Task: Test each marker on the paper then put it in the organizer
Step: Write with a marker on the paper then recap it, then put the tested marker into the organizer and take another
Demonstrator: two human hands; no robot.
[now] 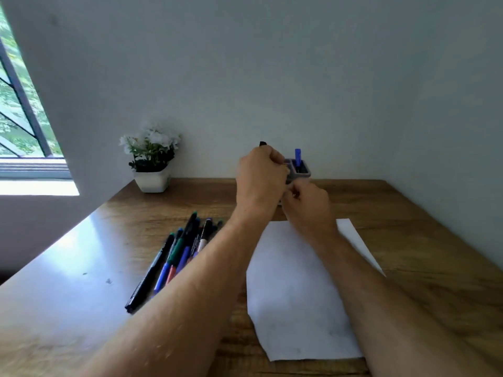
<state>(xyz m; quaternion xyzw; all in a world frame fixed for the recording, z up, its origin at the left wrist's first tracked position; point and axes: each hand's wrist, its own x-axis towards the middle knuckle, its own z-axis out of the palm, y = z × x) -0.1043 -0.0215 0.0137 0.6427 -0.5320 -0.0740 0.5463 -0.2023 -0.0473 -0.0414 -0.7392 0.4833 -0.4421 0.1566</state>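
Observation:
My left hand [260, 178] grips a black marker [263, 143], only its black end showing above my fist. Just below and to the right, my right hand [307, 205] has its fingers curled at the marker's lower end; what it pinches is hidden. Both hands are raised in front of the grey organizer [304, 172] against the wall, which holds one blue marker [298, 156] upright. A white sheet of paper [296, 289] lies on the wooden table [422, 254] under my right forearm. Several markers [179, 254] lie in a loose pile left of the paper.
A white pot with white flowers [151, 161] stands at the table's back left corner. A window [21, 118] is at the far left. The wall runs behind the organizer and along the table's right side.

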